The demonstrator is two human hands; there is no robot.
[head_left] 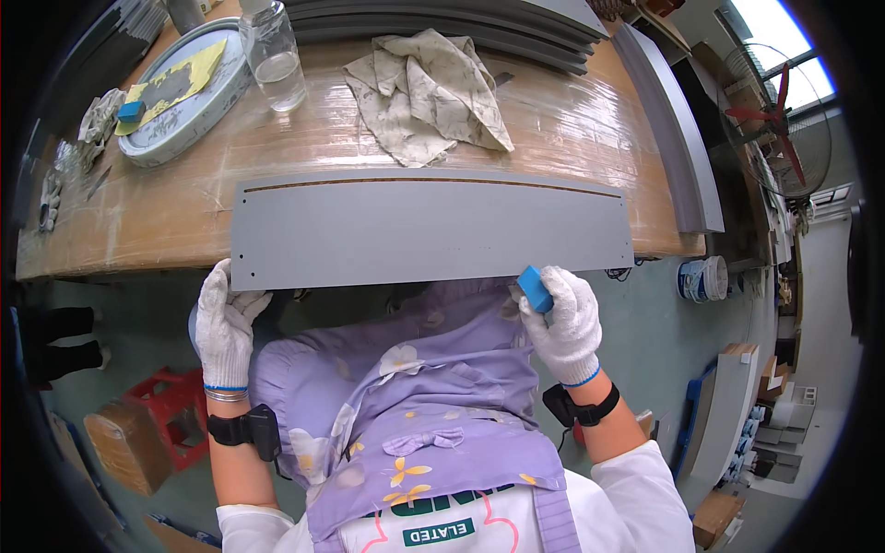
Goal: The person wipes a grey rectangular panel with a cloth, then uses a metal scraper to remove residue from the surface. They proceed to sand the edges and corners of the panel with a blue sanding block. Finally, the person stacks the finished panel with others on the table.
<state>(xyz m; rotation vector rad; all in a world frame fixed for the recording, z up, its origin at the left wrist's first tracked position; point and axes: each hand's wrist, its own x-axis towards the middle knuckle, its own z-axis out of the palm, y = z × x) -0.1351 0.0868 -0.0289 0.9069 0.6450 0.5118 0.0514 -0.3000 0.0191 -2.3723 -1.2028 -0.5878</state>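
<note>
2 hands [224, 327] | blue block [535, 289] in right | left at grey panel [429, 235] corner

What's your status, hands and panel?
Left hand at left end of grey panel; right hand holds blue block. Panel along near edge of table. Stained cloth just beyond.

The right hand [566, 324] partly hides the blue block [534, 288] (bottle [279, 78] cropped above).

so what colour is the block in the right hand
The small rectangular block is blue, best in head view.
</note>
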